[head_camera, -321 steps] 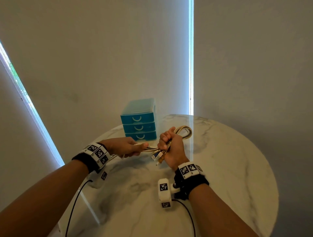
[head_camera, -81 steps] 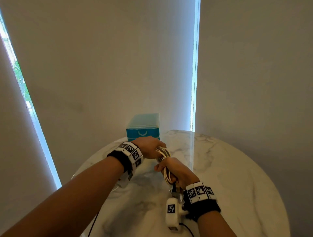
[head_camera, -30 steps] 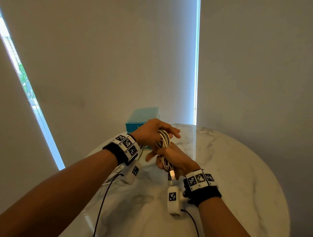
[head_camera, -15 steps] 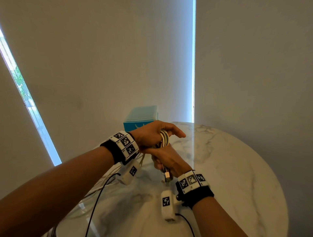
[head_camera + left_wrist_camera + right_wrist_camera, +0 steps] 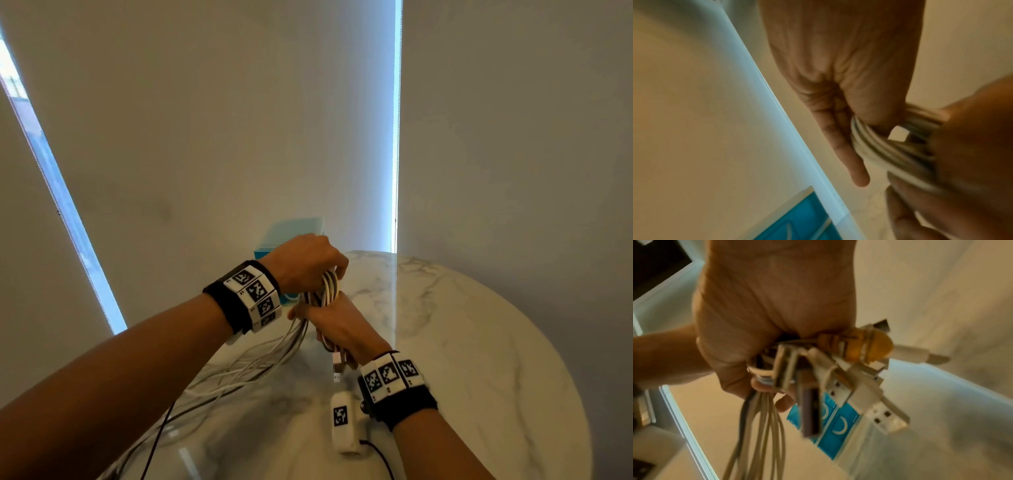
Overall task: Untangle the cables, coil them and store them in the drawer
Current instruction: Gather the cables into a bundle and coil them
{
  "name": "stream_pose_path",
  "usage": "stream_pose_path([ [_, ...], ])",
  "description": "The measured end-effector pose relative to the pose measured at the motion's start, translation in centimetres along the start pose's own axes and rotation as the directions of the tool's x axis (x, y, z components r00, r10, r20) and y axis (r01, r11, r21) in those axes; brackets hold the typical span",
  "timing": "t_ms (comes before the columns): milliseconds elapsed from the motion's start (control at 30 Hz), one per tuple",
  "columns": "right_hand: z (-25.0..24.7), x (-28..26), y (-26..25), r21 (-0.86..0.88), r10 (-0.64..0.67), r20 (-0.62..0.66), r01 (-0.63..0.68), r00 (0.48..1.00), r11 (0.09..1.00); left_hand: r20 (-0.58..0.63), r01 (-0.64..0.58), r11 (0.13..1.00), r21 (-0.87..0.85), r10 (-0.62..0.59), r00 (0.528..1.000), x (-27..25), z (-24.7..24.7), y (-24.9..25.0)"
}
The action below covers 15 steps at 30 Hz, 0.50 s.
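A bundle of white and beige cables stands between my two hands above the round marble table. My left hand curls over the top loop of the coiled cables, fingers wrapped round the strands. My right hand grips the bundle lower down, with the USB plugs sticking out under my palm. Loose cable strands trail down to the left over the table's edge. The blue drawer unit stands behind my left hand, mostly hidden; its drawer fronts look closed in the right wrist view.
Grey blinds hang close behind the table, with bright window strips between them. Black wrist-camera leads hang below my forearms. The marble top stretches out to the right of my hands.
My left hand has closed its fingers down over the top of the coil; a moment ago they were stretched out. Loose strands now trail out to the lower left.
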State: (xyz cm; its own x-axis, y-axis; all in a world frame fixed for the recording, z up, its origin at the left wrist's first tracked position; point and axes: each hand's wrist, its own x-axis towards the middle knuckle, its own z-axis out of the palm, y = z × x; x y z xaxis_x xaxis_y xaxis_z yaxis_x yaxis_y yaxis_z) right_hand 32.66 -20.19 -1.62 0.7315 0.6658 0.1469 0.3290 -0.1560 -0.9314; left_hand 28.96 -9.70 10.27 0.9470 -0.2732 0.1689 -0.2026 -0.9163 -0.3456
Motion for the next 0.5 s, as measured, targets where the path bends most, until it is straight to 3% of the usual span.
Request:
stream_pose_path([
  [100,-0.4,-0.7,-0.6,0.277,0.024,0.112,-0.055,0.993,0.959,-0.071,0.033,0.991,0.127,-0.025,0.997,0.3,-0.5,0.0],
  [167,-0.8,-1.2,-0.9,0.365,0.013,0.196,-0.086,0.980,0.927,-0.083,0.026,0.980,0.199,-0.010,0.997,0.3,-0.6,0.1],
  [200,-0.9,-1.3,-1.0,0.342,0.017,0.203,-0.087,0.979,0.936,-0.077,0.017,0.973,0.229,0.000,0.997,0.4,-0.6,0.1],
  [333,-0.3,-0.2,0.0,-0.037,-0.042,0.047,0.043,0.998,0.998,-0.034,-0.052,0.937,0.346,0.068,0.997,0.6,-0.6,-0.3],
  [500,-0.6,0.5,1.0,-0.082,-0.037,-0.063,0.032,0.997,0.996,-0.076,-0.183,0.876,0.446,0.241,0.968,0.6,-0.7,0.6],
])
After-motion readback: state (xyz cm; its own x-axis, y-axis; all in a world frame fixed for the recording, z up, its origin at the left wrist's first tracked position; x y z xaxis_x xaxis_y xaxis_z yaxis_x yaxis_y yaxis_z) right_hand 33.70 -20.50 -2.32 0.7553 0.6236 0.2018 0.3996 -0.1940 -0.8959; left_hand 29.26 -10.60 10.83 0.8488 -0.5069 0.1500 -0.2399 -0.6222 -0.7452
